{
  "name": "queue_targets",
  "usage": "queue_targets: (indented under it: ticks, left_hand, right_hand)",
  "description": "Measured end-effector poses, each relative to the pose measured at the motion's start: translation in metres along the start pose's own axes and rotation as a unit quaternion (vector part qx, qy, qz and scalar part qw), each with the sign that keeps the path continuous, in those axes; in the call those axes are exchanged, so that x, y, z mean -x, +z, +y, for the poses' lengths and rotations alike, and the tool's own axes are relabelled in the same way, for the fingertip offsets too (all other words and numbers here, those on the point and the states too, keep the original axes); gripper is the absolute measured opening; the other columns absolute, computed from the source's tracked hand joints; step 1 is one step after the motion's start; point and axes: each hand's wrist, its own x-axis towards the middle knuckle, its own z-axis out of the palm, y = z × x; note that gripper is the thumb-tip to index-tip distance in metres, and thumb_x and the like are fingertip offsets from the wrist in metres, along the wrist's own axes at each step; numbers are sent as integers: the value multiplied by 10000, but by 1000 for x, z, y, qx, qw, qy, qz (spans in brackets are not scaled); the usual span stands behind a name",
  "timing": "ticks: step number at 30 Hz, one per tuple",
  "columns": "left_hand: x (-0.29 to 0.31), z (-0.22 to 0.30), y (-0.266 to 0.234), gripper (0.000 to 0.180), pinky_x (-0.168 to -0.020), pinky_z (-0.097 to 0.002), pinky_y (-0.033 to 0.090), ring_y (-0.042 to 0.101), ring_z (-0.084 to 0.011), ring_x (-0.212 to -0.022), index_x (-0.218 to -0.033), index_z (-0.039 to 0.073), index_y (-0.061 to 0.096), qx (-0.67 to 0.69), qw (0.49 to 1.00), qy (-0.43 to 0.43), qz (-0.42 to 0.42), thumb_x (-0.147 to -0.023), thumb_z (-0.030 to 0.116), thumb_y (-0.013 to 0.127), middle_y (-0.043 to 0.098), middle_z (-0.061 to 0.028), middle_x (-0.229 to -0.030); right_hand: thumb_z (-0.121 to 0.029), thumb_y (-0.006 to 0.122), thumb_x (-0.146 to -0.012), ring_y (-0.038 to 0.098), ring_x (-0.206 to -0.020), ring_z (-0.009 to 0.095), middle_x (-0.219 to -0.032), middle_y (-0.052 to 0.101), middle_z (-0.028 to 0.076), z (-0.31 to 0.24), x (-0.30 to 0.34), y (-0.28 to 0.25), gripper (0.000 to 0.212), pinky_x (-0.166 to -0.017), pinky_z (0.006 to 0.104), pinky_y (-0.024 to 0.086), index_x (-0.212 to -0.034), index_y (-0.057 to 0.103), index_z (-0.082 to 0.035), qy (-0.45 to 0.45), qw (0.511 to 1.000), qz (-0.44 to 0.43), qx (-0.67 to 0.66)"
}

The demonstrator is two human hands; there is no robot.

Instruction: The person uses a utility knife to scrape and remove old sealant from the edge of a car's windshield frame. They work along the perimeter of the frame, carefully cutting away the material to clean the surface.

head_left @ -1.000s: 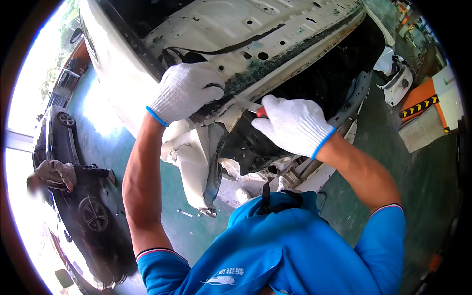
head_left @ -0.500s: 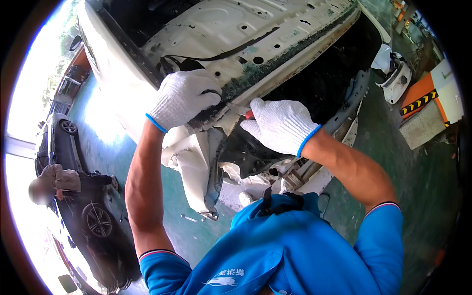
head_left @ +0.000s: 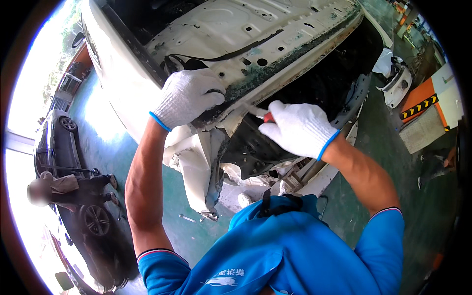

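Your left hand (head_left: 189, 97) is clamped on the torn lower edge of the white car body (head_left: 231, 34), fingers wrapped over the lip where the black cable (head_left: 231, 53) runs down. Your right hand (head_left: 299, 129) is closed round a red-handled tool (head_left: 267, 117) — its pale shaft points up-left into the seam just under that edge, beside the left glove. The tip is hidden behind the panel, so I can't tell what it bites on.

To do this well, I'd judge:
- keep the left hand pinning the edge so the sheet doesn't flex away from the tool
- keep left fingers clear of the shaft's line — the gloves are close together
- drive along the seam, not across it; the crumpled white sheet (head_left: 196, 162) hanging below looks loose and could swing
- mind the ragged metal against thin knit gloves
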Motion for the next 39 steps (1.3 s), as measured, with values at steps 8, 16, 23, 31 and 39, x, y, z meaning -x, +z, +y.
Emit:
queue_targets:
  ticks: [8, 16, 23, 31, 39]
  left_hand:
    - [-3, -2, 0, 128, -758, -355, 601, 731, -253, -869, -898, 58, 783, -22, 1000, 3, -7, -809, 142, 744, 753, -80, -952]
    - [-3, 5, -16, 155, -763, -297, 571, 699, -160, -809, -992, -64, 743, 235, 957, -163, 52, -903, 56, 703, 717, -130, -968]
    - [-6, 13, -11, 187, -759, -330, 563, 720, -239, -821, -1016, -13, 767, 202, 960, -168, 99, -897, 119, 711, 713, -146, -947]
    - [-9, 10, -10, 205, -829, -316, 565, 716, -205, -906, -1073, -17, 770, 105, 976, -126, 141, -925, 109, 707, 742, -123, -1033]
    - [-15, 14, -5, 217, -792, -283, 551, 685, -143, -881, -1107, -41, 761, 111, 961, -196, 163, -950, 95, 700, 724, -108, -1043]
  right_hand:
    - [-454, 585, -1020, 754, -728, 367, -764, 736, 189, -17, -25, 32, 450, -589, 487, 588, -1018, 659, -9, -60, 996, 49, -40]
    - [-470, 562, -1024, 749, -875, 407, -881, 751, 231, 16, -28, -9, 478, -777, 521, 600, -1072, 684, -10, 89, 996, 14, -19]
    - [-500, 576, -1020, 745, -894, 394, -939, 759, 192, 21, -24, -9, 466, -759, 508, 597, -1071, 681, -49, 66, 998, 6, 9]
    - [-486, 579, -1022, 723, -936, 421, -961, 746, 212, 33, -28, -15, 441, -802, 528, 575, -1067, 646, -53, 50, 998, -5, -28]
    - [-443, 606, -1008, 749, -918, 381, -950, 769, 181, 49, -26, -18, 401, -793, 507, 591, -1062, 702, -58, 15, 999, 9, -34]
